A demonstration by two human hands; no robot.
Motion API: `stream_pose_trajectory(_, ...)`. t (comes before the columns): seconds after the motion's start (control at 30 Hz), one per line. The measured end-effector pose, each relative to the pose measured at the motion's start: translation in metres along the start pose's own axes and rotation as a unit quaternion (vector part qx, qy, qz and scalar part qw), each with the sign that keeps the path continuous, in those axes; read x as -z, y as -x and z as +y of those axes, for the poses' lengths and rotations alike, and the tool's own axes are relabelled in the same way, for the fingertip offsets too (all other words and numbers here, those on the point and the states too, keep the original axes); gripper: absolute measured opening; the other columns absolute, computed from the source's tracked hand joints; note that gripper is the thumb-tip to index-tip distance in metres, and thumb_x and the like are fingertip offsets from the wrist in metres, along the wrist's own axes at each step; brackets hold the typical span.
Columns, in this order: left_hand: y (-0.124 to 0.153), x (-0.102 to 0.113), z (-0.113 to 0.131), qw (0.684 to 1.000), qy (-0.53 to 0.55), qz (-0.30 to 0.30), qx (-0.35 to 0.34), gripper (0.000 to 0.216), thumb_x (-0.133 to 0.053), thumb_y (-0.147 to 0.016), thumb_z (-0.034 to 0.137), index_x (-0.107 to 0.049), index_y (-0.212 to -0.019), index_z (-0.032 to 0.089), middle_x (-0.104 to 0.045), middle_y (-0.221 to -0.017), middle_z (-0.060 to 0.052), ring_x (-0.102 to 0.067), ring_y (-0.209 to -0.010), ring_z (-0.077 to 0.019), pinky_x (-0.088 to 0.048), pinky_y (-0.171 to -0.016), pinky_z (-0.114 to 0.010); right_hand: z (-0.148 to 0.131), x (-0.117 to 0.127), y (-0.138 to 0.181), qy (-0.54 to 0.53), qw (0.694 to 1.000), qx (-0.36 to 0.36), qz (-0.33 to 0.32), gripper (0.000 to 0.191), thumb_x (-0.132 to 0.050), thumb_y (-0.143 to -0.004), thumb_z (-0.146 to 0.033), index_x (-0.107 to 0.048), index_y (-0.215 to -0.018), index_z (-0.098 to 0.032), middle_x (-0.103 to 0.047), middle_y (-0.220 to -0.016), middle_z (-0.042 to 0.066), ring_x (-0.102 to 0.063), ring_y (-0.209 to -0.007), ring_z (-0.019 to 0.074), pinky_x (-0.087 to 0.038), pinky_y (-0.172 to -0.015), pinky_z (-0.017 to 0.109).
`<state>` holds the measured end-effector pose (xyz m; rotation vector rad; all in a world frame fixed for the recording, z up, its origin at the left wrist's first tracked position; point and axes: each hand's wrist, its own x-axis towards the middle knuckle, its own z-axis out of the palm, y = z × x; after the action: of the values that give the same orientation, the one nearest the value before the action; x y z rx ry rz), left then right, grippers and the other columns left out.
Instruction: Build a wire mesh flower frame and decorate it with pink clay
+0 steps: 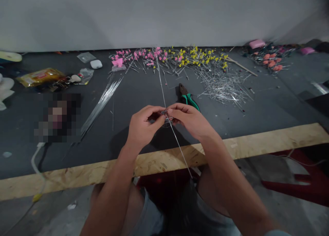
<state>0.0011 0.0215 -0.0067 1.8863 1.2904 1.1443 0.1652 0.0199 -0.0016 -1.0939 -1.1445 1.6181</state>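
Observation:
My left hand [142, 126] and my right hand [192, 119] meet above the table's front part, thumbs and fingers pinched together. Between the fingertips is a small piece of bent metal wire [166, 123], its finer shape partly hidden by the fingers. A long, straight metal wire [180, 147] passes through the same spot, running from the back of the table down toward my lap. Just behind my right hand lie pliers with green handles [189, 99], touching nothing that I can make out.
Pink-tipped wires [146, 56], yellow-tipped wires [197, 56] and a loose wire heap [226, 87] lie behind. A bundle of long wires [102, 104] is at left. Orange pieces [272, 61] sit far right. A wooden edge [164, 159] borders the table; a cable [34, 162] crosses it.

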Motion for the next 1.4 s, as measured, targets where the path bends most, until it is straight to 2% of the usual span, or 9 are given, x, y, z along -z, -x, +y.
stream_pose_trajectory(0.17, 0.003, 0.000, 0.003, 0.999, -0.036, -0.015, -0.014, 0.014, -0.063, -0.080, 0.020, -0.071, -0.091, 0.023, -0.069, -0.081, 0.000, -0.061, -0.069, -0.0107, -0.049, -0.064, -0.021, 0.000, 0.004, 0.001, -0.004, 1.000, -0.013, -0.008, 0.012, -0.068, -0.074, -0.032, -0.064, -0.076, -0.021, -0.057, -0.073, -0.003, -0.049, -0.066, 0.0091, -0.042, -0.059, 0.023)
stream_pose_trajectory(0.43, 0.006, 0.000, -0.002, 0.995, -0.065, 0.010, -0.076, 0.012, -0.061, -0.082, 0.021, -0.067, -0.093, 0.023, -0.068, -0.083, 0.000, -0.063, -0.071, -0.0107, -0.051, -0.067, -0.022, 0.001, 0.002, -0.002, -0.052, 0.997, -0.049, -0.011, 0.014, -0.070, -0.072, -0.032, -0.063, -0.072, -0.020, -0.059, -0.070, -0.003, -0.052, -0.065, 0.0085, -0.041, -0.057, 0.022)
stream_pose_trajectory(0.73, 0.006, -0.002, -0.009, 0.970, -0.142, 0.033, -0.196, 0.019, -0.060, -0.084, 0.018, -0.068, -0.101, 0.017, -0.068, -0.097, -0.007, -0.064, -0.088, -0.0152, -0.051, -0.081, -0.026, 0.003, -0.001, -0.004, -0.080, 0.994, -0.071, 0.007, 0.014, -0.071, -0.072, -0.031, -0.064, -0.072, -0.018, -0.059, -0.065, -0.003, -0.051, -0.058, 0.0070, -0.039, -0.052, 0.020)
stream_pose_trajectory(0.9, 0.005, -0.004, -0.011, 0.966, -0.163, 0.046, -0.194, 0.019, -0.060, -0.084, 0.021, -0.070, -0.101, 0.021, -0.067, -0.099, -0.006, -0.064, -0.091, -0.0162, -0.053, -0.082, -0.028, 0.004, 0.000, -0.007, -0.087, 0.994, -0.070, -0.023, 0.014, -0.068, -0.075, -0.031, -0.064, -0.072, -0.018, -0.055, -0.062, -0.003, -0.050, -0.057, 0.0069, -0.040, -0.052, 0.019)
stream_pose_trajectory(1.03, 0.003, -0.003, -0.013, 0.965, -0.147, 0.066, -0.205, 0.016, -0.061, -0.084, 0.019, -0.071, -0.096, 0.021, -0.069, -0.101, -0.005, -0.065, -0.091, -0.0157, -0.053, -0.083, -0.029, 0.004, -0.001, -0.010, -0.080, 0.994, -0.076, -0.014, 0.011, -0.066, -0.073, -0.028, -0.062, -0.073, -0.017, -0.054, -0.061, -0.003, -0.052, -0.058, 0.0073, -0.040, -0.052, 0.019)
stream_pose_trajectory(1.2, 0.002, -0.002, -0.013, 0.963, -0.138, 0.079, -0.220, 0.014, -0.062, -0.083, 0.017, -0.072, -0.092, 0.020, -0.070, -0.098, -0.005, -0.066, -0.089, -0.0152, -0.054, -0.081, -0.028, 0.005, -0.003, -0.013, -0.076, 0.996, -0.052, -0.012, 0.010, -0.064, -0.073, -0.025, -0.061, -0.073, -0.016, -0.054, -0.064, -0.004, -0.052, -0.058, 0.0068, -0.038, -0.052, 0.020)
stream_pose_trajectory(1.4, 0.001, 0.001, -0.011, 0.966, -0.107, 0.089, -0.219, 0.016, -0.067, -0.078, 0.014, -0.072, -0.092, 0.020, -0.069, -0.098, -0.004, -0.065, -0.089, -0.0137, -0.053, -0.080, -0.025, 0.004, -0.004, -0.013, -0.044, 0.999, 0.028, -0.015, 0.008, -0.065, -0.074, -0.023, -0.062, -0.076, -0.016, -0.056, -0.066, -0.004, -0.049, -0.061, 0.0068, -0.038, -0.056, 0.022)
